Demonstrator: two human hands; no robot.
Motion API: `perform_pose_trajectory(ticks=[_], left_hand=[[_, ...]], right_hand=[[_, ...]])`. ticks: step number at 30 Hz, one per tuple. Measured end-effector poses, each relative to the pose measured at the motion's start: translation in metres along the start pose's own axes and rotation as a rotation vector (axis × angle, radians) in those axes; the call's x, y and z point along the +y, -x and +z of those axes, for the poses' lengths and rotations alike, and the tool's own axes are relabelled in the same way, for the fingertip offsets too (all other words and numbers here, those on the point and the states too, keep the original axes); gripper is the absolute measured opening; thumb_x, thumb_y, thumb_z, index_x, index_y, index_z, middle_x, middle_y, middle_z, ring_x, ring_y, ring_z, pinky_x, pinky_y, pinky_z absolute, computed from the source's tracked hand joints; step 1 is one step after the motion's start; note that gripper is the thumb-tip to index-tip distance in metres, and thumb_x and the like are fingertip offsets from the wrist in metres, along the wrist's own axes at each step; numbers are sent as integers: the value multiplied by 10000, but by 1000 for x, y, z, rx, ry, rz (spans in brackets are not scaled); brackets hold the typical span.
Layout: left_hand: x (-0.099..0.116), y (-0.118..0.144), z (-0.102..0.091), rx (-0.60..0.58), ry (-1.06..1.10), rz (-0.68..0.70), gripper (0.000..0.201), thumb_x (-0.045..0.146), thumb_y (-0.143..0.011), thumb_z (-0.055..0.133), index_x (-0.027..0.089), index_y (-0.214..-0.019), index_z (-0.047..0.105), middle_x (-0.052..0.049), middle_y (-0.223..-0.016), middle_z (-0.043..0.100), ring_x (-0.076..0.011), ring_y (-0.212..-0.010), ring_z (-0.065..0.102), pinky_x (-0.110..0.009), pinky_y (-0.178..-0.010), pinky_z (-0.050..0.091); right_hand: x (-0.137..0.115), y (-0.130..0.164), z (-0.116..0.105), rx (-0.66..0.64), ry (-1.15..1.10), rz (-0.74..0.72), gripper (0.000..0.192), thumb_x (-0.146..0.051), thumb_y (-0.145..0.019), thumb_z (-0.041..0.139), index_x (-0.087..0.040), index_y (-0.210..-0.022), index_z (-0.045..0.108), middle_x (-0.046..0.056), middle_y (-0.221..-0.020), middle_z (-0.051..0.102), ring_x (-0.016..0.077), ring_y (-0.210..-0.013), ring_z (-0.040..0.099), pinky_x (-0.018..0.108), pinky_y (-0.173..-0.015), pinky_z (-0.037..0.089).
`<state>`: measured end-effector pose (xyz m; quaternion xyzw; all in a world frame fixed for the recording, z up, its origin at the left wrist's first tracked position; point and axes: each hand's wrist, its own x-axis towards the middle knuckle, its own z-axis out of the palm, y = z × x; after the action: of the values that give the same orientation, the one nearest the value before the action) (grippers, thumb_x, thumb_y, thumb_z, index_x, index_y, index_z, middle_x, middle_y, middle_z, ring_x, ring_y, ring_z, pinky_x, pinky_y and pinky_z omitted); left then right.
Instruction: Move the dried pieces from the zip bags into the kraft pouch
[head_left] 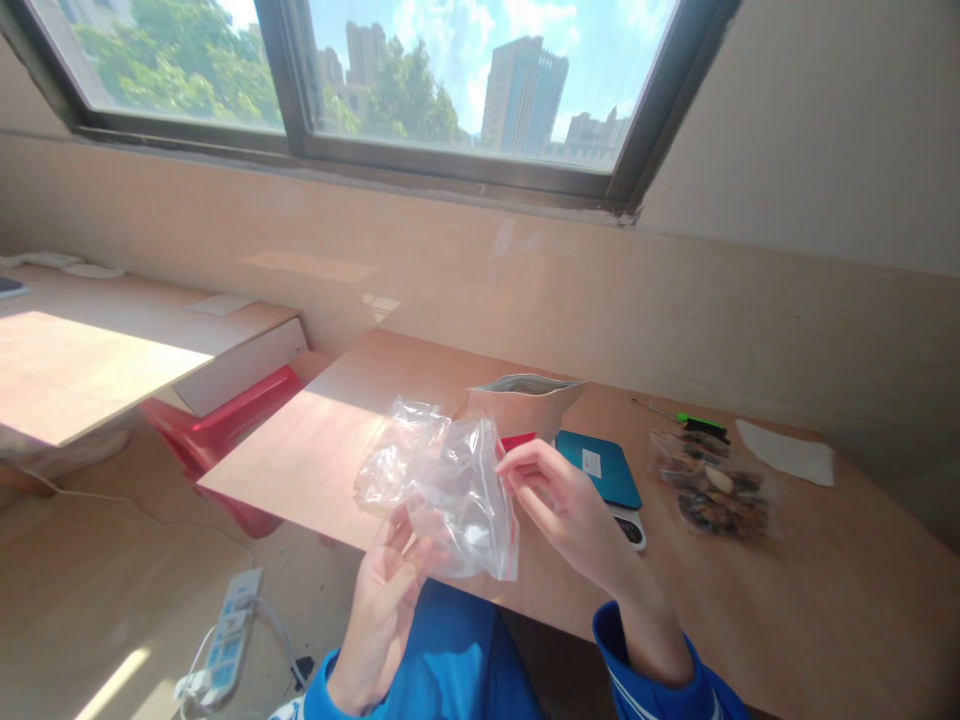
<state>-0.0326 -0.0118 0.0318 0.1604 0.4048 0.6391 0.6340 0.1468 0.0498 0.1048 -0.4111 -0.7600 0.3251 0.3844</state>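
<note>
Both hands hold a clear plastic zip bag (442, 480) with a red seal strip, raised above the near edge of the wooden table (825, 580). My left hand (386, 590) grips the bag's lower part from below. My right hand (559, 495) pinches the red strip at the bag's right side. Behind the bag stands an open kraft-paper pouch (521, 400). Whether the clear bag holds anything I cannot tell.
A teal digital scale (604, 470) lies right of the pouch. Filled clear packets of dark pieces (712, 485) lie further right, beside a green-handled tool (694, 420) and a white paper (787, 452). A power strip (229, 630) lies on the floor; a red stool (221, 425) stands left.
</note>
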Motion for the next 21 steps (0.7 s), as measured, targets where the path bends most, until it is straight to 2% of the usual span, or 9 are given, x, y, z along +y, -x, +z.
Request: perform_pose_trajectory(ticks=[3, 10, 15, 18, 21], left_hand=[[-1, 3, 0, -45, -23, 6, 670, 245, -683, 808, 214, -1295, 537, -91, -1213, 674, -225, -1026, 675, -247, -805, 540], [-7, 6, -7, -106, -2, 31, 622, 251, -757, 749, 229, -1324, 494, -89, -1216, 663, -237, -1132, 623, -289, -923, 502], [-9, 9, -13, -48, 77, -19, 580, 212, -778, 714, 232, -1317, 503, -81, -1282, 629, -247, -1225, 564, -313, -979, 484], [-9, 10, -13, -85, 120, -42, 568, 204, -794, 686, 223, -1333, 507, -92, -1299, 621, -269, -1253, 544, -353, -1016, 469], [-9, 11, -12, -118, 92, -60, 572, 224, -785, 700, 203, -1330, 525, -111, -1297, 626, -295, -1260, 536, -374, -1036, 453]], right_hand=[[0, 10, 10, -155, -99, 95, 94, -171, -915, 506, -205, -940, 591, 18, -929, 662, 150, -880, 652, 271, -790, 541], [-6, 18, 21, -304, -146, 32, 113, -227, -909, 556, -213, -969, 651, 25, -982, 666, 157, -914, 636, 262, -811, 537], [-10, 22, 23, -332, -120, 0, 158, -207, -903, 564, -227, -1027, 659, 34, -1057, 652, 171, -996, 622, 293, -910, 516], [-8, 25, 28, -350, -94, -45, 226, -234, -916, 558, -258, -1119, 655, 46, -1163, 611, 187, -1106, 582, 330, -1007, 472], [-1, 29, 35, -378, -73, -38, 261, -275, -919, 563, -267, -1168, 639, 57, -1182, 589, 196, -1142, 560, 352, -1035, 458]])
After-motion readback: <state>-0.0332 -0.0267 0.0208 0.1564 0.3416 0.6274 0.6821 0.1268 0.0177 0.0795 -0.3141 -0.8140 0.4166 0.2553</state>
